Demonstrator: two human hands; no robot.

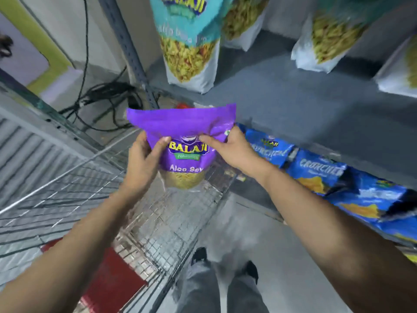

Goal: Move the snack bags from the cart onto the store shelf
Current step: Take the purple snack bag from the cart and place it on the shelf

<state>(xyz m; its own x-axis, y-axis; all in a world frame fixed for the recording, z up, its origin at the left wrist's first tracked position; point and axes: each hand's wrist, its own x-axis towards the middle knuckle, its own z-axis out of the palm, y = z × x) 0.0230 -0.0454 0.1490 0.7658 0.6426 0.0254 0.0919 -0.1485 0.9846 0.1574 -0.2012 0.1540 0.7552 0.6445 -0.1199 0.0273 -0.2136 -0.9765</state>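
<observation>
A purple Balaji Aloo Sev snack bag [182,129] is held upright in the air above the wire cart [153,224]. My left hand [144,159] grips its left edge and my right hand [228,145] pinches its right side near the top. The bag hangs just in front of the grey store shelf [293,109], which lies up and to the right. On that shelf stand teal-and-white Balaji snack bags [189,41], further ones [327,37] to the right.
Blue Crunchex chip bags [320,170] line the lower shelf at the right. A grey slotted shelf post [128,48] rises left of the shelf, with black cables [106,96] behind it. A red cart part [112,281] is lower left. My legs and shoes [225,279] stand on the grey floor.
</observation>
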